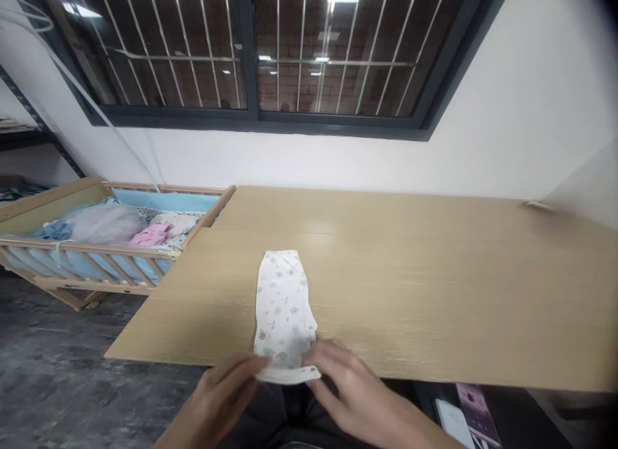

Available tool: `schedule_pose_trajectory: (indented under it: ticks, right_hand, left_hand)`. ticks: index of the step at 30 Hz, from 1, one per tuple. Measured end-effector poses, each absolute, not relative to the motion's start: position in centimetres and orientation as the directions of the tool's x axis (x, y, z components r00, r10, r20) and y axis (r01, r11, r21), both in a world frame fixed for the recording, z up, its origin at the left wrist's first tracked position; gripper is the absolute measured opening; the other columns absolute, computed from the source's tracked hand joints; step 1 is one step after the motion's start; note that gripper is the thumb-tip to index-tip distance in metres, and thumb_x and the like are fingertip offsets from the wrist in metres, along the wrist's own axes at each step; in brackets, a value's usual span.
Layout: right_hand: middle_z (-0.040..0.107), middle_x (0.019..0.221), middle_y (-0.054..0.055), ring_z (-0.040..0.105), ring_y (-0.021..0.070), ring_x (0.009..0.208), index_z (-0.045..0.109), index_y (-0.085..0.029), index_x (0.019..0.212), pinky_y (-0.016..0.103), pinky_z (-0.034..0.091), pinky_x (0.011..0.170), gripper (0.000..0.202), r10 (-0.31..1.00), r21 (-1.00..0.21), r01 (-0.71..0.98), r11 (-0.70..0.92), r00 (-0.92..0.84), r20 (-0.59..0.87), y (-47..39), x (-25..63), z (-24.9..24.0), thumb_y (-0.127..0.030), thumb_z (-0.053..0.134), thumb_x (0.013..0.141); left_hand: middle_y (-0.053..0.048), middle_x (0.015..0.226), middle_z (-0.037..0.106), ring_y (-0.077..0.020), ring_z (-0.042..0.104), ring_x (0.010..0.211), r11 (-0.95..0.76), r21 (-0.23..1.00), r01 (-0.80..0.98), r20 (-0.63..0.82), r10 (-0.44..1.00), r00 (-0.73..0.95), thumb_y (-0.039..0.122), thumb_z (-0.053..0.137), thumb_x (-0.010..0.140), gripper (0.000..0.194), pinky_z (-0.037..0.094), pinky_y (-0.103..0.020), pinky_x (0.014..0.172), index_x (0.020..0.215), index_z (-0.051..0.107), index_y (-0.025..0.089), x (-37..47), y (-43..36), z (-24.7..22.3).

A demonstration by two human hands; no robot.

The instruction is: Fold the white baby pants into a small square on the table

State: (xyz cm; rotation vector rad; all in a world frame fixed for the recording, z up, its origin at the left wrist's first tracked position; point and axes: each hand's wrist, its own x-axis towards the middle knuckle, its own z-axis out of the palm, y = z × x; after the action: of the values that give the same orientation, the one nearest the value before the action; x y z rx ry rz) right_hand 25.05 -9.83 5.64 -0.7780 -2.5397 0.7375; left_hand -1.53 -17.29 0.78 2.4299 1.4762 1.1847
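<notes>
A pair of white baby pants (284, 301) with a small scattered print lies folded lengthwise on the wooden tabletop (425, 294). Its narrow leg end points away from me, and the waistband end hangs just over the front edge. My left hand (224, 388) is closed on the left corner of the waistband, its fingers slightly blurred. At the right corner, my right hand (342, 381) grips the same band between thumb and fingers. The band is turned up a little between the two hands.
Left of the table stands a wooden crib (116, 252) with blue lining, holding a pink cloth (152, 234) and pale fabrics. A barred window (255, 56) is behind. Below the front edge at right are a white phone-like object (454, 423) and a purple box (477, 410).
</notes>
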Motion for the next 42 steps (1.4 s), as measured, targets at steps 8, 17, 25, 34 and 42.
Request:
schedule_pose_trajectory:
  ticks: [8, 17, 25, 34, 42]
  right_hand:
    - [0.069, 0.089, 0.004, 0.063, 0.0181, 0.077, 0.066, -0.019, 0.104, 0.030, 0.050, 0.067, 0.024, 0.751, -0.791, 0.330, 0.515, -0.618, 0.231, 2.4, 21.1, 8.0, -0.041, 0.061, 0.095]
    - [0.068, 0.090, 0.004, 0.061, 0.0165, 0.079, 0.059, -0.016, 0.102, 0.027, 0.047, 0.067, 0.021, 0.933, -0.787, 0.560, 0.258, -0.357, 0.052, 13.4, 16.2, 0.1, -0.019, 0.068, 0.084]
    - [0.053, 0.145, 0.022, 0.050, 0.0305, 0.135, 0.044, -0.011, 0.146, 0.046, 0.039, 0.112, 0.053, 0.767, -0.543, 0.567, 0.620, -0.583, 0.266, 10.2, 16.9, 2.8, -0.038, 0.051, 0.100]
    - [0.023, 0.168, 0.011, 0.013, 0.0198, 0.157, 0.023, -0.016, 0.162, 0.038, 0.014, 0.127, 0.066, -0.020, -0.349, -0.065, 0.935, -0.991, 0.130, 2.2, 16.3, 3.1, -0.038, 0.044, 0.104]
    - [0.025, 0.167, 0.011, 0.017, 0.0192, 0.156, 0.025, -0.014, 0.162, 0.039, 0.015, 0.128, 0.063, -0.036, -0.428, -0.073, 0.901, -0.995, 0.095, 4.2, 16.5, 0.2, -0.041, 0.038, 0.107]
  left_hand:
    - [-0.004, 0.095, 0.078, -0.0192, 0.072, 0.084, -0.173, 0.712, 0.680, 0.324, 0.941, -0.101, 0.047, 0.062, 0.091, 0.035, 0.057, -0.027, 0.076, 0.112, 0.072, 0.020, -3.5, -4.5, 6.4]
    - [-0.014, 0.111, 0.074, -0.0244, 0.068, 0.100, 0.137, 0.453, 0.881, 0.064, 0.981, -0.185, 0.025, 0.059, 0.094, 0.026, 0.047, -0.030, 0.081, 0.117, 0.068, 0.016, -2.6, 5.8, 3.4]
    - [-0.022, 0.137, 0.060, -0.0316, 0.055, 0.127, 0.078, 0.319, 0.945, 0.214, 0.965, -0.151, 0.031, 0.046, 0.101, 0.046, 0.042, -0.041, 0.105, 0.141, 0.050, 0.009, 0.3, 1.0, 2.0]
    - [-0.017, 0.125, 0.070, -0.0368, 0.057, 0.127, -0.131, 0.128, 0.983, 0.534, 0.844, 0.043, 0.053, 0.055, 0.095, 0.051, 0.044, -0.055, 0.107, 0.124, 0.071, 0.015, 6.9, -10.8, -5.8]
    - [-0.022, 0.123, 0.069, -0.0382, 0.055, 0.130, -0.108, 0.122, 0.987, 0.574, 0.819, 0.019, 0.053, 0.056, 0.094, 0.056, 0.043, -0.056, 0.111, 0.122, 0.069, 0.006, 7.0, -10.6, -5.8]
